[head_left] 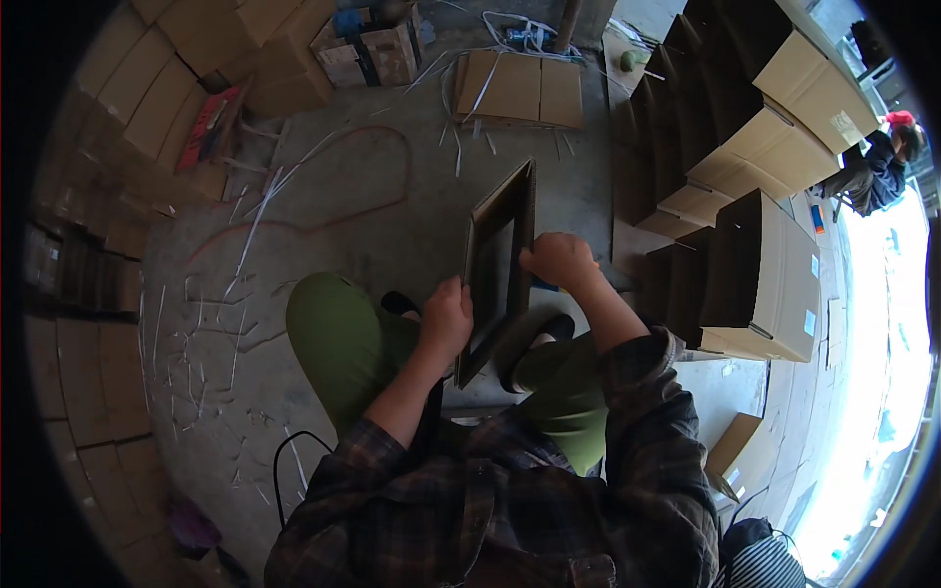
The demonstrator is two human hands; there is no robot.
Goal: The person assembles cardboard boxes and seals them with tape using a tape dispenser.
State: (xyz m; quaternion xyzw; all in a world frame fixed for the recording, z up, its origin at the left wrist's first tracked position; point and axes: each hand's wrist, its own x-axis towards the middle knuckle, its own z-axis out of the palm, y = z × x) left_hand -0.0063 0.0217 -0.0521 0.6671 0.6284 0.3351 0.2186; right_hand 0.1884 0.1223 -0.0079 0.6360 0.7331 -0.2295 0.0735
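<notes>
An open cardboard box (474, 338) stands tilted between my knees, its dark inside partly showing. My left hand (447, 316) grips its left edge, with the fingers pressed together at the cardboard. At the right side of the box is my right hand (561, 260), its fingers curled in against the edge. Whether my right hand holds the cardboard or something small is hidden. Both forearms reach forward from rolled plaid sleeves.
Flattened cardboard (520, 88) lies ahead on the floor, with white straps around it. Open boxes (760, 274) are stacked at the right, closed cartons (98, 382) at the left. Strap scraps litter the left floor. Another person (872, 176) sits at the far right.
</notes>
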